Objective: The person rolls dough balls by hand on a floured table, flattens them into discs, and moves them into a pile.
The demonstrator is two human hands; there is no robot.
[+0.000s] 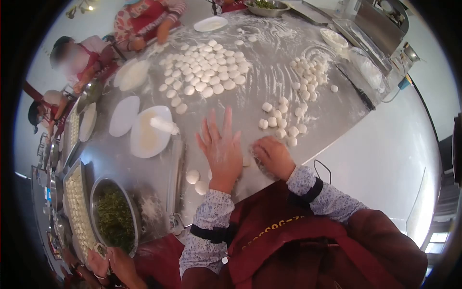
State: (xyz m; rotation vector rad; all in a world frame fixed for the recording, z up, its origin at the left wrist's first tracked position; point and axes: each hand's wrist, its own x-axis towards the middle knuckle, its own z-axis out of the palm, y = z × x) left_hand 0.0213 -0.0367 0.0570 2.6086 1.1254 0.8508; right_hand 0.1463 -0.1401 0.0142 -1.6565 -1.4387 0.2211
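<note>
My left hand [222, 153] is stretched over the metal table with its fingers spread, and its palm faces down. Close to its wrist lie a flattened dough piece [193, 177] and another dough piece [201, 187]; a further one is partly hidden behind the wrist. To the right, my right hand [275, 156] rests low at the table edge with its fingers curled in. Whatever those fingers hold, if anything, is hidden. A pale dough piece [246, 160] shows between my hands. Beyond my right hand sits a loose group of dough balls [282, 120].
Many flattened dough rounds [207, 72] cover the far middle. A long metal bar [175, 176], white plates [139, 144] and a bowl of chopped greens [114, 216] stand left. A dark long-handled tool [356, 86] lies right. Co-workers' hands [118, 265] are at lower left.
</note>
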